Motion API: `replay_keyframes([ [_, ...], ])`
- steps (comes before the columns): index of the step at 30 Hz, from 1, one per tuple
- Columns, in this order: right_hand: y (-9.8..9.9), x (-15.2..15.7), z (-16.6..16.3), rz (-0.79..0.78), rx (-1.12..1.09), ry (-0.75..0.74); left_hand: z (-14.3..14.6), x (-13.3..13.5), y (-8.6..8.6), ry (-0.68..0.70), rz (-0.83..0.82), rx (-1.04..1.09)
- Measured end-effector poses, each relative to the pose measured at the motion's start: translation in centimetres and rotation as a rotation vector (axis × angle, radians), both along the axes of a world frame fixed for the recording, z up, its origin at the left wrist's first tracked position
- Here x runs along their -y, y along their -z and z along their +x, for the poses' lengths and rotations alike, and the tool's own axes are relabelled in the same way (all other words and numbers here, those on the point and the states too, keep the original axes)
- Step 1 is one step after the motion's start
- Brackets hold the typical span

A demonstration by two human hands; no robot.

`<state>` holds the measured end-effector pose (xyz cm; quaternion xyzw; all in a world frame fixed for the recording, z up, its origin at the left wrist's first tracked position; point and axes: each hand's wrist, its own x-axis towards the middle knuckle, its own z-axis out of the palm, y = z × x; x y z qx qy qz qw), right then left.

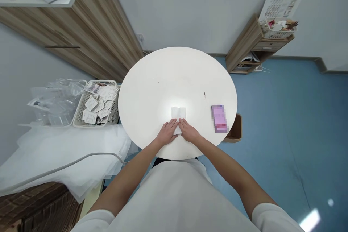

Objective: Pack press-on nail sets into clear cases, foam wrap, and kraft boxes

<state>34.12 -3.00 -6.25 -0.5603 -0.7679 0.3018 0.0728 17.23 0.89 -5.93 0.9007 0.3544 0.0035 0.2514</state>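
Note:
A small folded sheet of white paper or tissue (178, 112) lies on the round white table (174, 72), close to its near edge. My left hand (167, 132) rests on the sheet's left side, fingers stretched out and lying flat. From the other side my right hand (188, 131) touches it with extended fingers, their tips almost meeting those of the left. Both hands cover part of the lower half of the sheet. I cannot tell whether it is tissue or thin paper.
A blurred-out pink and purple object (219, 118) lies at the table's right side. Left of the table stands a white basket (77, 116) of white cards, beside clear plastic bags (58, 98) and white sheeting (67, 145). A cardboard box (237, 130) sits below right.

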Motion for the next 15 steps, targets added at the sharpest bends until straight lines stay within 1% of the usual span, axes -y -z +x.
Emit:
replay_keyframes([
  [3, -0.2, -0.5, -0.1, 0.001, -0.016, 0.039, 0.1, -0.5, 0.2, -0.01, 0.007, 0.013],
  [6, -0.6, -0.7, -0.3, -0.02, -0.04, 0.09, 0.3, -0.8, 0.0, -0.024, -0.02, 0.021],
  [8, -0.8, -0.2, -0.4, -0.04, -0.06, 0.104, 0.2, -0.6, -0.3, -0.025, -0.053, 0.035],
  [10, -1.0, 1.0, -0.7, -0.053, -0.072, 0.106, -0.3, 0.3, -0.5, -0.007, -0.091, 0.058],
  [15, -1.3, 5.5, -1.8, -0.079, -0.083, 0.09, -2.2, 4.1, -0.7, 0.037, -0.149, 0.149],
])
